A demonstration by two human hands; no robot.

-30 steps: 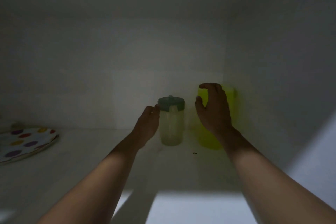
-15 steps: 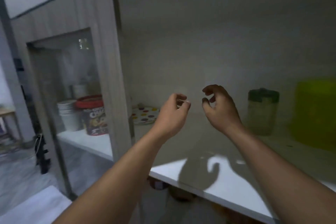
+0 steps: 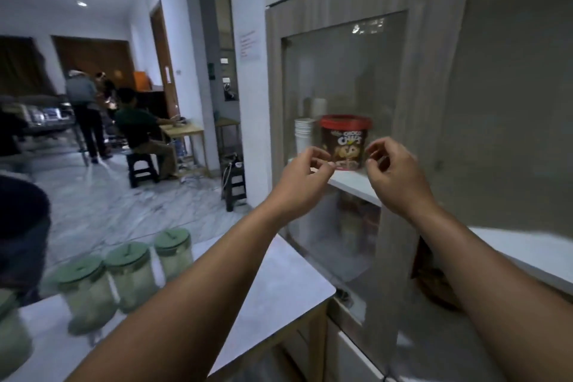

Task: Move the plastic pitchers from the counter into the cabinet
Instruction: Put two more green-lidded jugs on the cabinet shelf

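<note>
**Hands empty, pitchers waiting on the counter**

We take the counter [image 3: 279,282] as landmark. Nearest us, at its left end, stand the plastic pitchers [image 3: 130,276] — three in a tight row with green lids, plus part of a fourth cut off by the left frame edge. All are blurred; the bodies look pale and translucent, contents cannot be told.

Above the counter's right end, both forearms are raised. Our left hand [image 3: 302,183] is loosely curled, fingertips drawn toward the thumb, gripping nothing. Our right hand [image 3: 395,177] is likewise half-curled and empty.

Beyond the hands, right of the counter, is the cabinet [image 3: 434,102]; behind its glass panel sit a red-lidded tub [image 3: 345,141] and stacked white cups [image 3: 303,137]. The open shelf [image 3: 527,254] lies further right.

Judgement on handling: thin rigid plastic, probably light if empty, smooth and somewhat slippery. We would wrap the body below the lid — not lift by the lid, which may pop off. A handle, if any, is not discernible.
</note>
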